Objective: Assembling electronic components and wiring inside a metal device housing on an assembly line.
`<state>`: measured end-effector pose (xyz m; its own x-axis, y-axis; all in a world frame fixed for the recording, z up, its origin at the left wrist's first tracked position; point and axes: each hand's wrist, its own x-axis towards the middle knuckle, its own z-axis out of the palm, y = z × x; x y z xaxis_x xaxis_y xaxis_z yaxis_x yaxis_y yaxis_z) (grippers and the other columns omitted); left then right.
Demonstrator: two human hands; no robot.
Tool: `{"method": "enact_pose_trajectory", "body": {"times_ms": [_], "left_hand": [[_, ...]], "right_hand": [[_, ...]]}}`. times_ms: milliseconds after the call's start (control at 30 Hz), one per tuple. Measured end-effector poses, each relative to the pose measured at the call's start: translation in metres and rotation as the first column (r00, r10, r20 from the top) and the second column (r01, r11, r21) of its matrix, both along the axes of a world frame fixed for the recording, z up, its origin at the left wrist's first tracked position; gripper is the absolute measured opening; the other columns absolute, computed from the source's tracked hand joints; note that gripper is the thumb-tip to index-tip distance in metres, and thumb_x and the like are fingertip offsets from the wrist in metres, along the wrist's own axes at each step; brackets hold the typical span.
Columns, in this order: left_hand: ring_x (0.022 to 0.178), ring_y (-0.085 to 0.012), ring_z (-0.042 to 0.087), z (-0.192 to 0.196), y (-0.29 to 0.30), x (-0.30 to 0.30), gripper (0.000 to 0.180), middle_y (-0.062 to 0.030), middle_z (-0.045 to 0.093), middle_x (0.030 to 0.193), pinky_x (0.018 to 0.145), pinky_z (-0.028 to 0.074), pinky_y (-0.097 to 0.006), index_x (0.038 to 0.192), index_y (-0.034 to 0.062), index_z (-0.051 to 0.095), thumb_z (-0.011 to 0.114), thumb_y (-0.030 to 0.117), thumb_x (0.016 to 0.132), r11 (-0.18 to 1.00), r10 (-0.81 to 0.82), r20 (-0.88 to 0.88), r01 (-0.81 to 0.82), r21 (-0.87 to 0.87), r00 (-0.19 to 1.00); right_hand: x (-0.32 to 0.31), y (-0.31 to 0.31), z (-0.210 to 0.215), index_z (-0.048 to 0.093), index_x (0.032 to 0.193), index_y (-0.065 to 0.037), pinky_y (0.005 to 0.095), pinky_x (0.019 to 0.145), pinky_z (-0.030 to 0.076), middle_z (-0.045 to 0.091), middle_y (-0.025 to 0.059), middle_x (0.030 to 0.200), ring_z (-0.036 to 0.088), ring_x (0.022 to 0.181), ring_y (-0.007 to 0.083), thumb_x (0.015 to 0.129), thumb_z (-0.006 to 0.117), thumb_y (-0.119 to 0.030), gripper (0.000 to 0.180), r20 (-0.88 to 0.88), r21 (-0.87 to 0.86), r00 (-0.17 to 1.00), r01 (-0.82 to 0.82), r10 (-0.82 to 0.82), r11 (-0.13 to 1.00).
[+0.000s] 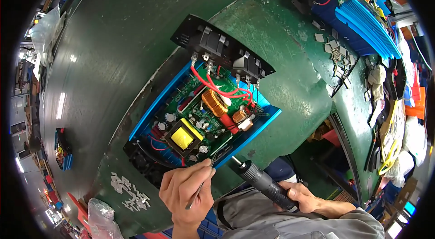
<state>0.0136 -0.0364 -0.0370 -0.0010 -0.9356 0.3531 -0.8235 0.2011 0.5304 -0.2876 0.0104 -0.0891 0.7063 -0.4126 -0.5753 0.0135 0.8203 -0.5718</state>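
Observation:
An open blue metal housing (158,103) lies in front of me with a green circuit board inside. On the board are a yellow transformer (182,138) and a copper-wound coil (214,102). Red wires (219,89) run to a black end panel (222,48), which is detached at the far end. My left hand (183,191) pinches metal tweezers (195,196) at the housing's near right edge; their tips reach the inner wall. My right hand (301,197) is wrapped around a black electric screwdriver (265,181), its bit just outside that wall.
A second blue housing (367,26) with electronics stands at the far right, beside grey pads and screws (337,55). Small white pieces (130,191) lie at the near left by a plastic bag (103,216). Another unit (63,148) sits far left. A gap separates the tables at the lower right.

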Motion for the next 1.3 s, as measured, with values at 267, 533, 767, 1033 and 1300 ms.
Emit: {"method": "enact_pose_trajectory", "body": {"times_ms": [267, 533, 767, 1033, 1300], "left_hand": [[0.078, -0.0237, 0.071, -0.007, 0.001, -0.001, 0.022, -0.0131, 0.075, 0.093, 0.068, 0.054, -0.033, 0.107, 0.0047, 0.061, 0.074, 0.013, 0.091, 0.999, 0.005, -0.148, -0.012, -0.047, 0.989], [0.084, -0.0316, 0.06, 0.031, 0.003, -0.019, 0.011, -0.0136, 0.067, 0.094, 0.071, 0.048, -0.04, 0.1, 0.0004, 0.071, 0.065, 0.002, 0.091, 0.966, 0.146, 0.184, -0.18, 0.187, 0.972], [0.084, -0.0336, 0.066, 0.051, 0.012, -0.034, 0.016, -0.0118, 0.07, 0.092, 0.07, 0.055, -0.041, 0.097, 0.0056, 0.074, 0.081, 0.014, 0.085, 0.887, 0.313, 0.243, -0.374, 0.27, 0.918], [0.083, -0.0331, 0.067, 0.049, 0.021, -0.031, 0.02, -0.0138, 0.07, 0.09, 0.068, 0.054, -0.041, 0.097, 0.0067, 0.073, 0.083, 0.013, 0.082, 0.851, 0.298, 0.344, -0.411, 0.326, 0.89], [0.079, -0.0328, 0.063, 0.025, 0.027, -0.015, 0.026, -0.0137, 0.069, 0.085, 0.07, 0.051, -0.038, 0.092, 0.0011, 0.067, 0.084, 0.0, 0.073, 0.904, 0.326, 0.171, -0.359, 0.23, 0.93]], "right_hand": [[0.002, -0.006, 0.009, 0.054, 0.13, -0.002, 0.0245, 0.074, 0.046, 0.06, 0.0022, 0.092, 0.057, 0.084, 0.0071, 0.096, 0.071, -0.033, 0.05, -0.103, 0.002, 0.991, -0.084, 0.084, 0.996], [0.009, -0.012, 0.015, 0.054, 0.132, -0.004, 0.0259, 0.071, 0.041, 0.055, 0.0006, 0.092, 0.049, 0.081, 0.0082, 0.096, 0.071, -0.034, 0.049, -0.168, -0.084, 0.979, -0.13, 0.115, 0.988], [0.01, -0.009, 0.013, 0.054, 0.129, -0.005, 0.0323, 0.088, 0.046, 0.063, 0.0097, 0.102, 0.057, 0.098, 0.0167, 0.098, 0.067, -0.039, 0.048, -0.162, -0.153, 0.979, -0.146, 0.121, 0.977], [0.007, -0.007, 0.004, 0.055, 0.129, -0.005, 0.034, 0.092, 0.046, 0.065, 0.0112, 0.105, 0.059, 0.101, 0.0183, 0.098, 0.066, -0.041, 0.049, -0.139, -0.194, 0.98, -0.168, 0.142, 0.966], [0.008, -0.015, 0.008, 0.056, 0.127, -0.003, 0.0287, 0.077, 0.044, 0.055, 0.0032, 0.091, 0.051, 0.086, 0.0121, 0.094, 0.073, -0.033, 0.048, -0.18, -0.025, 0.968, -0.183, 0.175, 0.983]]}}
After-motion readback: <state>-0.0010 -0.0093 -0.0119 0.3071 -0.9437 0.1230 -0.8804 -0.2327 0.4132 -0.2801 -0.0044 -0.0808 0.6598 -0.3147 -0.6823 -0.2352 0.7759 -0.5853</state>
